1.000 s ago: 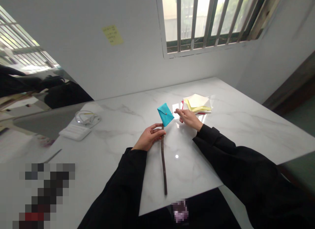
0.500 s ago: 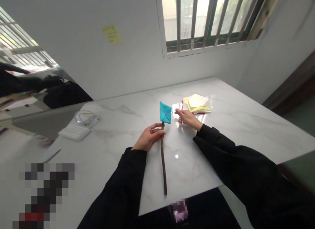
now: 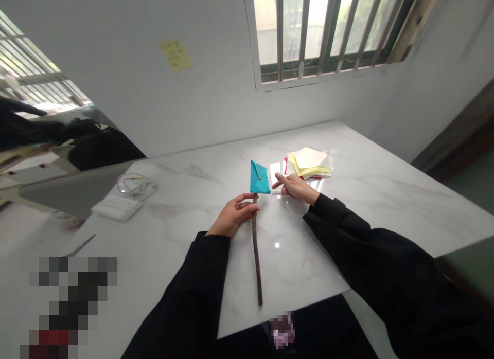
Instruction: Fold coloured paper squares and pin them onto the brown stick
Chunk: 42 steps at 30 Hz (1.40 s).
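Observation:
A folded blue paper piece [image 3: 259,180] with a small pin head at its middle sits at the top end of a dark brown stick [image 3: 256,256]. My left hand [image 3: 237,213] grips the stick just below the paper, thumb and fingers around it. The stick's lower end points toward the table's front edge. To the right of the blue paper, my right hand [image 3: 295,187] is held just beside it, fingers apart and holding nothing, with the index finger pointing left. It does not touch the paper.
Behind my right hand lies a stack of white, yellow and red papers [image 3: 309,161]. On the left of the marble-look table [image 3: 185,215] are a white box [image 3: 118,207] and a coiled cable [image 3: 135,184]. A barred window and a yellow note [image 3: 176,54] are on the wall.
The blue paper has turned on the end of the stick, its lower right corner shifting rightward. My right hand's fingers have moved slightly down. My left hand keeps its place.

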Each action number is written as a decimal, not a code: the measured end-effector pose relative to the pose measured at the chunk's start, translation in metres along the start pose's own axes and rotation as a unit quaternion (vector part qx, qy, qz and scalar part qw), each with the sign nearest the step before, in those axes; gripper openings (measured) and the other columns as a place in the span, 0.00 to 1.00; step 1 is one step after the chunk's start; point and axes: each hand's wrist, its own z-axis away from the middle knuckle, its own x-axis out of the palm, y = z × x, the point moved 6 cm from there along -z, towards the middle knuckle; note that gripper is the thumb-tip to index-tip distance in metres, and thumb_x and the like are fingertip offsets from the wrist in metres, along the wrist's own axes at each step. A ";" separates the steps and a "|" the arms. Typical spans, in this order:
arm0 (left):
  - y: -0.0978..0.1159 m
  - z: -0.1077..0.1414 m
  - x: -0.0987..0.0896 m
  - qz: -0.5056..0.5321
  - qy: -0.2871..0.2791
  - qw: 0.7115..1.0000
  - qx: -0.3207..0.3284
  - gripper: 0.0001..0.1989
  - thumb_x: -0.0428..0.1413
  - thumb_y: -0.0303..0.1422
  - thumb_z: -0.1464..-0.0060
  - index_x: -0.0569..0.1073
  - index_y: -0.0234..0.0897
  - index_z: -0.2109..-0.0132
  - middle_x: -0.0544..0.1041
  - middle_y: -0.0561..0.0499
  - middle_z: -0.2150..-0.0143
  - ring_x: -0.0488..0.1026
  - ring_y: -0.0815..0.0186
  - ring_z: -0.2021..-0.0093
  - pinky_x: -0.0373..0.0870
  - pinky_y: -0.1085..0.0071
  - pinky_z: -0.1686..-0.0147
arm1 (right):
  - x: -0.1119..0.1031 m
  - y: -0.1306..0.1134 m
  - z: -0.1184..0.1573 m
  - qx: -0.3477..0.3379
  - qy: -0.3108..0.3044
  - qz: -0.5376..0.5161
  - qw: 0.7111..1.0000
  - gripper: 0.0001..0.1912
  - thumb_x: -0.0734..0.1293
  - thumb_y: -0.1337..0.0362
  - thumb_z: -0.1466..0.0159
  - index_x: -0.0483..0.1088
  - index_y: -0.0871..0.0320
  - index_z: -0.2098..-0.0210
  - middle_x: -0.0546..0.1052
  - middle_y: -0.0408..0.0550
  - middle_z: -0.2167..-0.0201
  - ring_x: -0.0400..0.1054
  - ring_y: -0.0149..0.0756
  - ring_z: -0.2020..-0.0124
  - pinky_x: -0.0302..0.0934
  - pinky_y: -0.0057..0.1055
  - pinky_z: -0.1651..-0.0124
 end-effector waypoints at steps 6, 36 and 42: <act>0.000 0.000 0.000 0.002 0.006 1.000 0.000 0.28 0.75 0.38 0.57 0.78 0.35 0.49 0.82 0.48 0.63 0.77 0.65 0.65 0.70 0.71 0.64 | 0.014 -0.001 0.004 0.005 -0.083 -0.051 0.995 0.45 0.53 0.31 0.30 0.82 0.64 0.67 0.66 0.43 0.84 0.52 0.27 0.84 0.45 0.28 0.79; 0.000 0.001 0.001 -0.003 -0.002 1.000 -0.003 0.30 0.75 0.40 0.59 0.76 0.36 0.49 0.81 0.49 0.63 0.75 0.67 0.66 0.68 0.71 0.64 | -0.001 -0.007 -0.004 -0.079 0.023 0.052 0.995 0.49 0.44 0.30 0.29 0.80 0.63 0.60 0.74 0.47 0.77 0.67 0.34 0.74 0.60 0.30 0.64; 0.002 0.001 0.002 0.000 -0.010 1.000 0.000 0.30 0.75 0.41 0.58 0.77 0.35 0.49 0.81 0.49 0.64 0.75 0.67 0.65 0.69 0.71 0.63 | 0.003 -0.003 -0.006 -0.043 0.003 0.077 0.996 0.45 0.52 0.31 0.29 0.77 0.62 0.78 0.70 0.47 0.83 0.66 0.32 0.77 0.59 0.30 0.66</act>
